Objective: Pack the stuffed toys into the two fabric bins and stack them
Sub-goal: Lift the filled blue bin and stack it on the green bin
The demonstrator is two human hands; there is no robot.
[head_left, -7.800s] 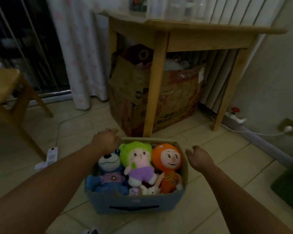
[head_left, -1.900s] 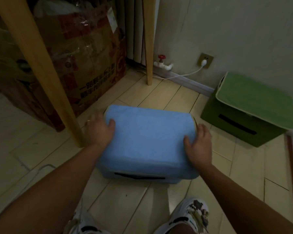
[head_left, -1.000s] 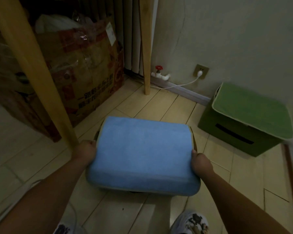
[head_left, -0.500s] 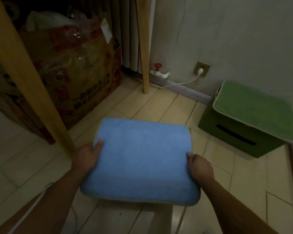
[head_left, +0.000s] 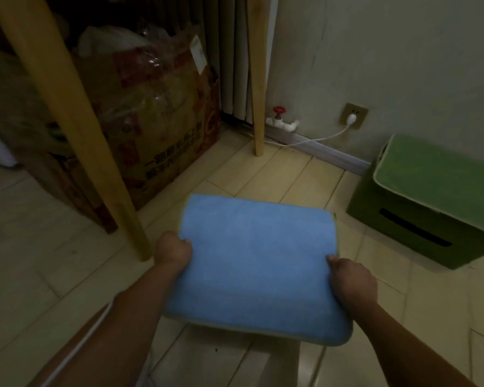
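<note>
Head view: the lidded blue rectangular fabric bin (head_left: 256, 263) is being held above the tiled floor (head_left: 280, 174), its soft flat lid facing up, pale trim at the edges. The left hand (head_left: 173, 251) is gripping its left side, the right hand (head_left: 352, 283) its right side, fingers curled underneath. The lidded green fabric bin (head_left: 430, 202) is standing near the wall, well apart.

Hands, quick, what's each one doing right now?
Left hand: grips the left edge of the blue bin.
Right hand: grips the blue bin's right edge.
</note>
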